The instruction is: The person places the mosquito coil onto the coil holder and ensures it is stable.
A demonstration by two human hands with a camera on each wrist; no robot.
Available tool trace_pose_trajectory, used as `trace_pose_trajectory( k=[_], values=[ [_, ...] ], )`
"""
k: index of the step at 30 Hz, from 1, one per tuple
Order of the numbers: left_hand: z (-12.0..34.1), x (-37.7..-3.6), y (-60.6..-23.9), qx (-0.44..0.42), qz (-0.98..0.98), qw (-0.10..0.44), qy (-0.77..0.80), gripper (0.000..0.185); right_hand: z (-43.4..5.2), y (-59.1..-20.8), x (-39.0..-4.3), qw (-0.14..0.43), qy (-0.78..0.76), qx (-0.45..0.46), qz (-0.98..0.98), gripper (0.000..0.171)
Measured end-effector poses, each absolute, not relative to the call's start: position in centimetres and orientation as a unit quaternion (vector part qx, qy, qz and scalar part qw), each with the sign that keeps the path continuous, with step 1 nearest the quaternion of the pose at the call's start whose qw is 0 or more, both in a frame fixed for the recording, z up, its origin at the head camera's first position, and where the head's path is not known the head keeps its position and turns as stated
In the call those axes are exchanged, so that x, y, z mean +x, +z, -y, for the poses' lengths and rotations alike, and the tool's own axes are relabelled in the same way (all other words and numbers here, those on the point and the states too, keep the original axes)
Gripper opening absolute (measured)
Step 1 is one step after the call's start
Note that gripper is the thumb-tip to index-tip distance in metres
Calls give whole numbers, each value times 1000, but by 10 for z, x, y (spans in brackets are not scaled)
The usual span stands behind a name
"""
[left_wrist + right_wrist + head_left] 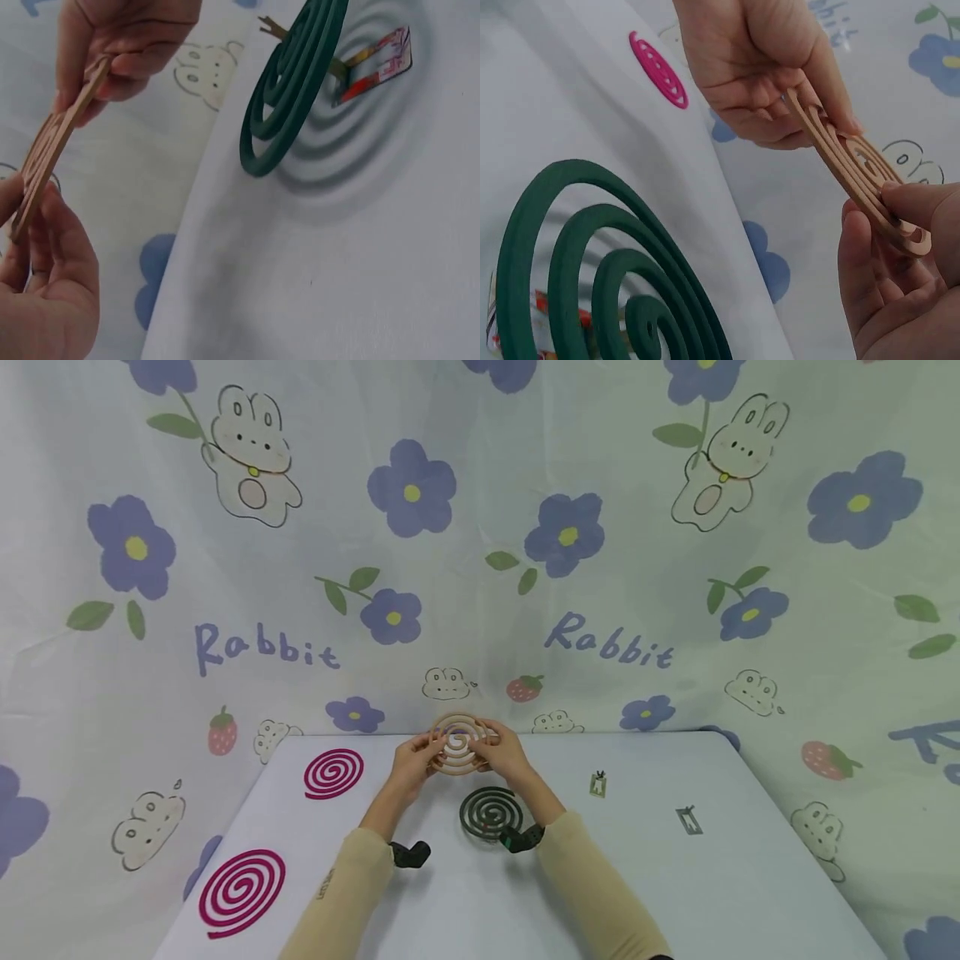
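Note:
A tan mosquito coil [838,166] is held up in front of me near the table's back edge, its flat face towards me. My left hand [412,765] pinches its left side between thumb and fingers. On the opposite side my right hand [507,753] grips it the same way, thumb on the near face. Below my hands, a dark green mosquito coil [516,247] sits raised and tilted above the table. Under it, the left wrist view shows a small metal coil stand [396,61] with a colourful print.
Two pink mosquito coils [333,774] [242,893] lie flat on the left of the white table [750,893]. Towards the right lie two small metal stands [597,785] [689,821]. A printed cloth [480,468] hangs behind the table.

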State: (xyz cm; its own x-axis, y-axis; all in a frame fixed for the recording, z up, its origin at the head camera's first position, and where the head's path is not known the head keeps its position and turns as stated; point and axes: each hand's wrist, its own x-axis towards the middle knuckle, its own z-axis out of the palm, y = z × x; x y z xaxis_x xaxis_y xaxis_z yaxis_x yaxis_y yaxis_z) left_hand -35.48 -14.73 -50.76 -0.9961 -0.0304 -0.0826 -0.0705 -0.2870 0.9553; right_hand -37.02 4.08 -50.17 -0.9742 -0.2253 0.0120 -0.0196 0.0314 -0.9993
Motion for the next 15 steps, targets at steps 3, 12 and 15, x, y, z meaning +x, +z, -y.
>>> trace_pose_trajectory(
  k=[3,12,15],
  values=[
    [140,-355,-507,-38,-596,10,802,24,-48,-501,-368,73,-690,-79,-716,56],
    [121,-357,-511,-38,-592,11,805,27,-63,-499,-358,46,-698,-53,-713,46],
    [115,-356,-513,-33,-596,11,803,29,-66,-501,-356,26,-699,-46,-713,45]
  ],
)
